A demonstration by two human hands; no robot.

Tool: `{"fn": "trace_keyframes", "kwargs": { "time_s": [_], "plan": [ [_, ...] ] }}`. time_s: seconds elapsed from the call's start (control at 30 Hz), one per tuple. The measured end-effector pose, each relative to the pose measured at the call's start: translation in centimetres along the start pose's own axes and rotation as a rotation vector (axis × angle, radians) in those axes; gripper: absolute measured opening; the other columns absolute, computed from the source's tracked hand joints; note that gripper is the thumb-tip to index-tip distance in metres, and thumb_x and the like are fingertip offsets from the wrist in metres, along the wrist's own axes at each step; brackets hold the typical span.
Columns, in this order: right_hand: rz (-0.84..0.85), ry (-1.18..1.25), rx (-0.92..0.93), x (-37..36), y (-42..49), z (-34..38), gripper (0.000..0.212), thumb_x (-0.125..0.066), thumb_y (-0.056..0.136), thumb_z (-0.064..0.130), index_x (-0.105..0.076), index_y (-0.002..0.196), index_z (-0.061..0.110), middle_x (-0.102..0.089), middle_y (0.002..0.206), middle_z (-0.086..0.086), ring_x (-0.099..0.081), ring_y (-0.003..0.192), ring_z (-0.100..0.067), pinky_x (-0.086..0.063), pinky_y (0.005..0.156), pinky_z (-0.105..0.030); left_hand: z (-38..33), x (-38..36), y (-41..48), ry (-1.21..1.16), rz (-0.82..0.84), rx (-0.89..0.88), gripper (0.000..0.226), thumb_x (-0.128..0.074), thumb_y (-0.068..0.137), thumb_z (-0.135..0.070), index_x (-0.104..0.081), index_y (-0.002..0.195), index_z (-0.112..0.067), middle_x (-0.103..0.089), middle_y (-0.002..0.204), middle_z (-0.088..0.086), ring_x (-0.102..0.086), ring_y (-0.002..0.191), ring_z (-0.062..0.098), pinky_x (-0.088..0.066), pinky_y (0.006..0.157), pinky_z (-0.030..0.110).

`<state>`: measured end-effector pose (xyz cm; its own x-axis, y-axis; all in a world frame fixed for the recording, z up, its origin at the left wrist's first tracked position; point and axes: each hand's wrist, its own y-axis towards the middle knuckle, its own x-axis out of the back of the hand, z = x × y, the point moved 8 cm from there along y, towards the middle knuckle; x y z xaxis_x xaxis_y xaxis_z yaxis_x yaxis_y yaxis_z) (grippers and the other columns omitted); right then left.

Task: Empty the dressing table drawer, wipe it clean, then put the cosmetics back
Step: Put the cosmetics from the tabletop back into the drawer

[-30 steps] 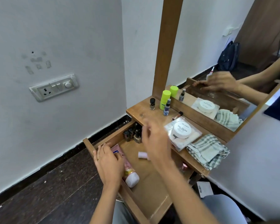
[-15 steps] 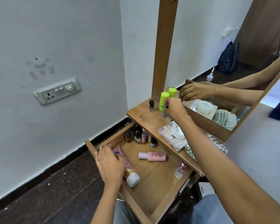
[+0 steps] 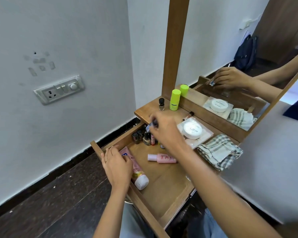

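My right hand pinches a small blue bottle above the polish bottles at the back of the drawer, my left hand rests on the pink tube by its left wall, a pink bottle lies flat mid-drawer, and a green bottle, white jar and checked cloth sit on top.

Your only view comes from the camera on your head, looking forward and steeply down over your own forearms onto the open drawer and the desk behind it. It sits close above them, wide-angled, so the wall bends away on your left and the mirror fills the upper right corner.
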<state>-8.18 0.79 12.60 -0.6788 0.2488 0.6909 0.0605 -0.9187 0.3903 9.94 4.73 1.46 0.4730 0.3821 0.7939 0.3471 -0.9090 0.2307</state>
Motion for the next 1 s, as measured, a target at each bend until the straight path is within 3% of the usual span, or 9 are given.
{"fn": "trace_keyframes", "kwargs": {
  "time_s": [0.1,0.17,0.37,0.43,0.5,0.63,0.7,0.8,1.0],
  "plan": [
    [0.161,-0.142,-0.042,-5.4,-3.0,-0.4,0.013,-0.056,0.089,0.004,-0.057,0.102,0.007,-0.063,0.098,-0.010,-0.058,0.081,-0.020,-0.046,0.065,-0.031,0.0,0.0,0.0,0.005,0.002,-0.004,0.036,-0.058,0.079,-0.005,-0.058,0.115,-0.002,-0.063,0.117,0.013,-0.050,0.123,0.028,-0.021,0.116,0.044],
    [0.204,-0.218,-0.100,-8.0,-4.1,-2.1,0.018,-0.053,0.090,0.001,-0.054,0.107,0.007,-0.059,0.109,-0.012,-0.059,0.094,-0.025,-0.048,0.071,-0.033,0.0,0.1,0.0,0.008,0.001,-0.008,0.036,-0.058,0.079,-0.005,-0.059,0.115,-0.001,-0.063,0.117,0.013,-0.050,0.123,0.028,-0.020,0.117,0.043],
    [0.152,-0.152,-0.338,-9.2,-5.7,-6.8,0.031,-0.048,0.092,-0.003,-0.051,0.121,0.007,-0.049,0.127,-0.016,-0.053,0.110,-0.029,-0.046,0.090,-0.035,-0.1,0.3,-0.1,-0.011,-0.006,-0.013,0.033,-0.058,0.079,-0.006,-0.060,0.111,-0.002,-0.063,0.118,0.010,-0.051,0.123,0.026,-0.017,0.118,0.042],
    [0.113,-0.084,-0.369,-9.1,-6.1,-7.5,0.036,-0.054,0.088,-0.004,-0.051,0.122,0.008,-0.052,0.126,-0.015,-0.055,0.112,-0.028,-0.049,0.093,-0.036,-0.1,0.2,-0.1,-0.007,-0.002,-0.014,0.034,-0.058,0.079,-0.006,-0.060,0.112,-0.003,-0.062,0.119,0.010,-0.050,0.124,0.026,-0.017,0.118,0.041],
    [0.070,-0.015,-0.438,-8.9,-6.6,-8.4,0.032,-0.057,0.089,-0.002,-0.052,0.118,0.010,-0.060,0.116,-0.010,-0.061,0.106,-0.020,-0.051,0.088,-0.027,-0.1,0.1,0.0,-0.004,0.000,-0.012,0.035,-0.059,0.079,-0.007,-0.060,0.113,-0.003,-0.062,0.120,0.010,-0.050,0.124,0.026,-0.016,0.118,0.041],
    [0.011,0.054,-0.599,-8.3,-7.6,-10.1,0.030,-0.059,0.090,0.002,-0.055,0.118,0.009,-0.064,0.110,-0.006,-0.063,0.104,-0.017,-0.044,0.078,-0.016,-0.1,0.2,-0.1,-0.005,-0.003,-0.013,0.034,-0.059,0.080,-0.007,-0.059,0.114,-0.003,-0.062,0.120,0.010,-0.050,0.124,0.026,-0.016,0.118,0.041],
    [-0.027,0.039,-0.653,-7.8,-7.8,-10.6,0.031,-0.059,0.089,0.002,-0.056,0.119,0.009,-0.063,0.111,-0.006,-0.062,0.105,-0.019,-0.044,0.080,-0.020,-0.2,0.2,-0.1,-0.002,-0.005,-0.019,0.034,-0.059,0.080,-0.007,-0.059,0.113,-0.003,-0.063,0.119,0.010,-0.050,0.124,0.026,-0.016,0.118,0.041],
    [-0.046,-0.027,-0.697,-7.5,-7.8,-11.2,0.035,-0.060,0.088,0.006,-0.055,0.122,0.014,-0.061,0.116,-0.007,-0.059,0.109,-0.024,-0.047,0.091,-0.035,-0.1,0.2,-0.2,0.000,-0.009,-0.020,0.033,-0.060,0.080,-0.008,-0.059,0.113,-0.004,-0.062,0.120,0.009,-0.050,0.125,0.025,-0.015,0.118,0.040],
    [-0.127,-0.024,-0.756,-7.5,-8.6,-11.7,0.030,-0.060,0.089,0.009,-0.055,0.119,0.009,-0.062,0.116,-0.011,-0.060,0.107,-0.026,-0.049,0.087,-0.035,-0.1,0.2,-0.1,-0.001,-0.012,-0.022,0.033,-0.060,0.081,-0.008,-0.059,0.113,-0.005,-0.062,0.121,0.007,-0.049,0.126,0.024,-0.015,0.119,0.040]
  ]
}}
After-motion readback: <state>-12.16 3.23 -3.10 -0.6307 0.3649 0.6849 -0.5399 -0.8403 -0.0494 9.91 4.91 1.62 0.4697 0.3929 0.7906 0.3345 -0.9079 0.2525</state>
